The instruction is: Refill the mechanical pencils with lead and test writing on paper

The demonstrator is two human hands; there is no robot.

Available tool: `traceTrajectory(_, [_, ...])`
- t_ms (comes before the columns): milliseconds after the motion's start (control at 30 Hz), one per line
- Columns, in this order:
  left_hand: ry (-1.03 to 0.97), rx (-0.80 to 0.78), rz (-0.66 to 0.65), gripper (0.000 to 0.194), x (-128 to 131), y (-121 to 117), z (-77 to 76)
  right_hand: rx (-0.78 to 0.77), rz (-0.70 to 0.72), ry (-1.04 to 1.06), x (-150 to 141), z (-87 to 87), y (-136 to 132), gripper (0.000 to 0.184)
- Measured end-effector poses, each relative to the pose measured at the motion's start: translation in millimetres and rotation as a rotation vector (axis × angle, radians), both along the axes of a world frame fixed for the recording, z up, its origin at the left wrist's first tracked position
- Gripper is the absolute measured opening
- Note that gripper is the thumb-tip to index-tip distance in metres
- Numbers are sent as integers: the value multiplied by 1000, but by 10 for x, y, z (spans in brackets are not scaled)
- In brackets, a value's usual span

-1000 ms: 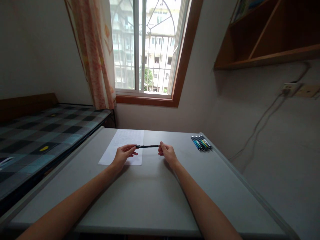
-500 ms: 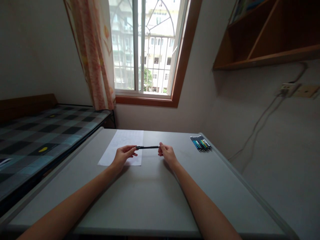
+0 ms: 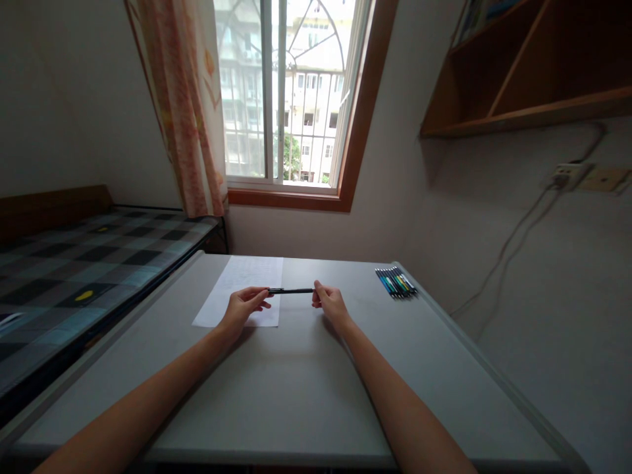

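A thin black pen point(image 3: 291, 290) is held level just above the grey table point(image 3: 296, 382), one end in each hand. My left hand point(image 3: 244, 306) pinches its left end, fingers closed, over the lower edge of a white sheet of paper point(image 3: 241, 289). My right hand point(image 3: 330, 304) pinches the right end, fingers closed. Both forearms stretch out from the near edge of the table.
A row of several coloured pens point(image 3: 396, 282) lies at the table's far right corner. A bed with a checked cover point(image 3: 74, 263) stands along the left. Window and curtain point(image 3: 187, 105) are behind; a wooden shelf point(image 3: 523, 72) and wall socket point(image 3: 567, 176) are on the right.
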State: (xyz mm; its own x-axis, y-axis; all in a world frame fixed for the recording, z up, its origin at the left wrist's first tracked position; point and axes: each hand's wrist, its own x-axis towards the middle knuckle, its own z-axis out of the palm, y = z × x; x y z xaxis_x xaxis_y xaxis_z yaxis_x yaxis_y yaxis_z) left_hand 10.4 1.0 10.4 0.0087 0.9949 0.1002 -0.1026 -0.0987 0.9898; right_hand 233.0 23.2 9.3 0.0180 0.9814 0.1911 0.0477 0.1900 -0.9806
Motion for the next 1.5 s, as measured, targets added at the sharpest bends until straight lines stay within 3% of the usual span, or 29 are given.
traceTrajectory(267, [-80,-14,-8,31,9,-15,19,55,59,-98,14,-62,13,53])
traceTrajectory(1333, [-109,-103,-1,30,9,4,6,132,49,-214,44,33,-55,48])
traceTrajectory(1500, [-119,-148,-2,29,-13,16,-18,167,70,-233,44,61,-67,40])
